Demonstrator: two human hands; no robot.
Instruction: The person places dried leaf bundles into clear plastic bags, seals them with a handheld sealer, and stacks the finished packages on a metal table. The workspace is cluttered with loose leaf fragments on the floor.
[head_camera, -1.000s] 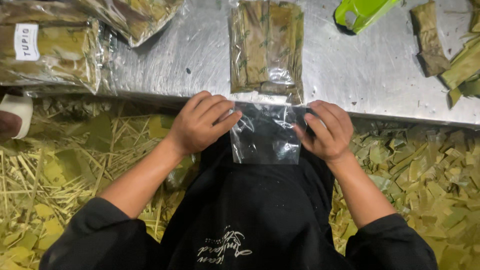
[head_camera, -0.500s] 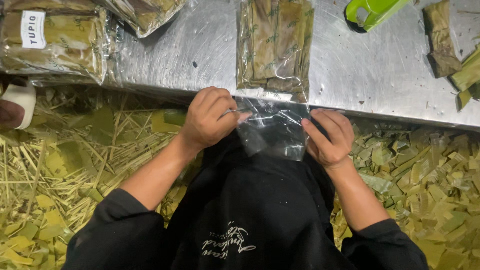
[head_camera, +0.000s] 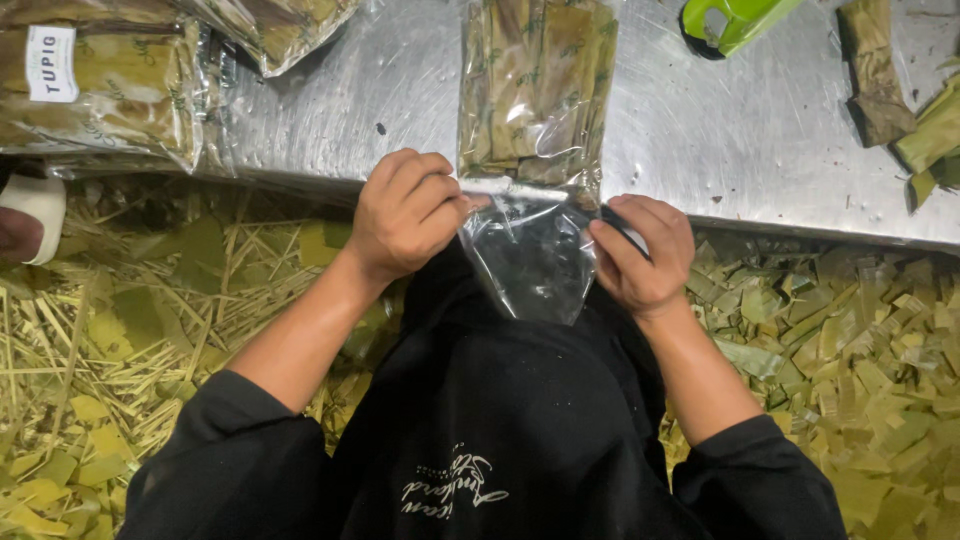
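A clear plastic bag (head_camera: 535, 95) filled with folded green-brown leaves lies on the steel table (head_camera: 330, 120), its empty open end (head_camera: 525, 265) hanging over the front edge. My left hand (head_camera: 405, 215) pinches the bag's left side at the table edge. On the other side my right hand (head_camera: 645, 255) grips the loose plastic. Both hands are closed on the bag's empty part, just below the leaves.
More filled bags (head_camera: 95, 85) lie at the table's far left and top (head_camera: 275, 25). A green tool (head_camera: 735, 20) and loose leaf pieces (head_camera: 880, 75) sit at the top right. Leaf scraps and sticks (head_camera: 120, 330) cover the floor on both sides.
The bag slid a little to the right. My left hand went from flat on the plastic to pinching it at the table edge, and my right hand closed on the loose end.
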